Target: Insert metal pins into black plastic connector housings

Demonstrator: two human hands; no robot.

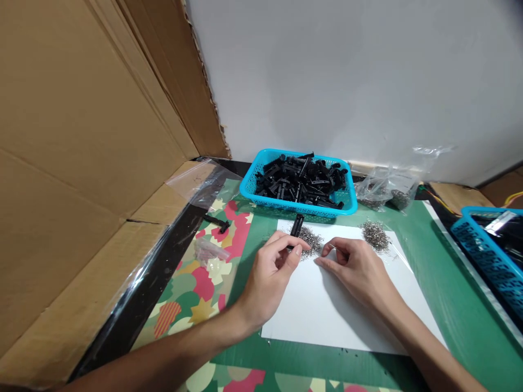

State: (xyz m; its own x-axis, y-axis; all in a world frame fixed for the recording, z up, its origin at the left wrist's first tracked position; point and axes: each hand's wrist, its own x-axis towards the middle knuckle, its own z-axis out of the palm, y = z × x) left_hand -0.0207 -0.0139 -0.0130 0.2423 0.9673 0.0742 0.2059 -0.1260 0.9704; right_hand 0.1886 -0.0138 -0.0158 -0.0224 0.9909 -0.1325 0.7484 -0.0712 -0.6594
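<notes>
We see our left hand (272, 267) holding a slim, elongated black plastic part (298, 224) between thumb and fingers, above the far left portion of a white rectangular sheet (327, 321). The part's long axis runs mostly away from us, its far end leaning slightly right and pointing toward a bright blue perforated plastic basket (296, 207); its near end is partly hidden by our fingers.

Our right hand (355, 267) is curled just to the right, thumb and index fingertips drawn narrowly together. We cannot tell whether it holds a tiny piece. Between the hands, and partly behind the left one, lies a loose heap of small silvery metal pieces (312, 239); a second, similar silvery heap (375, 235) sits near the sheet's far right corner.

The sheet lies on the green-covered tabletop (441, 261). Many black plastic parts (286, 179) fill the basket, pointing various ways. Another long black part (216, 222) lies to the left, its long axis running roughly sideways.
</notes>
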